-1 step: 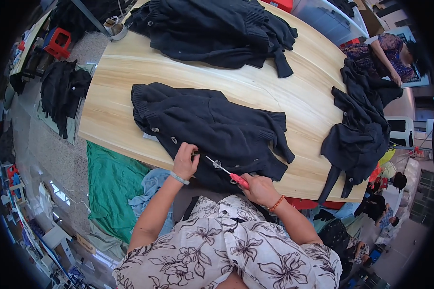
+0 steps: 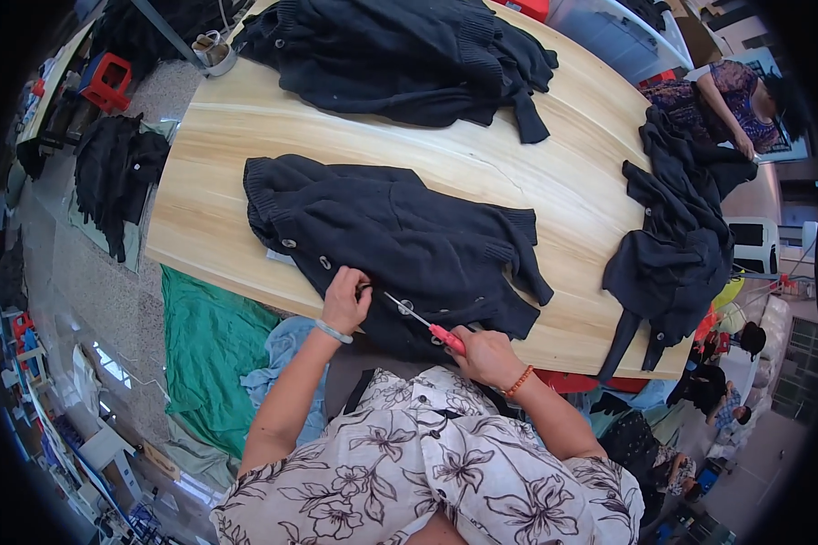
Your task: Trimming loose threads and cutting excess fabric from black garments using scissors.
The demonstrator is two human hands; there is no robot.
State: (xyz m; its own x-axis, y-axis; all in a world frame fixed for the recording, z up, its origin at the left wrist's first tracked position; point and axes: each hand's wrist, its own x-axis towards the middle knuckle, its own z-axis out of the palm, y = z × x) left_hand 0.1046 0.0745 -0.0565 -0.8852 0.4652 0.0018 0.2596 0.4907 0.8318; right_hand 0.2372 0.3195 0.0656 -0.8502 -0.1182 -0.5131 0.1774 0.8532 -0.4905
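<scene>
A dark navy knitted cardigan (image 2: 382, 218) with large buttons lies along the near side of the wooden table, its ribbed hem at the left and its sleeves at the right. My left hand (image 2: 344, 301) is closed at the cardigan's front edge, fingertips pinching the knit; whether a button is between them is hidden. My right hand (image 2: 491, 356) grips a red-handled tool with a thin metal shaft (image 2: 447, 340). The shaft slants up and left over the cardigan near a button (image 2: 405, 308), its tip apart from my left fingers. The exact kind of tool does not show.
A second dark cardigan (image 2: 391, 64) lies at the table's far side, and more dark garments (image 2: 677, 245) are heaped at its right end. A cup holder (image 2: 215, 54) sits at the far left corner. Green cloth (image 2: 209, 345) hangs below the table (image 2: 200, 218). Another person (image 2: 736, 100) stands at the far right.
</scene>
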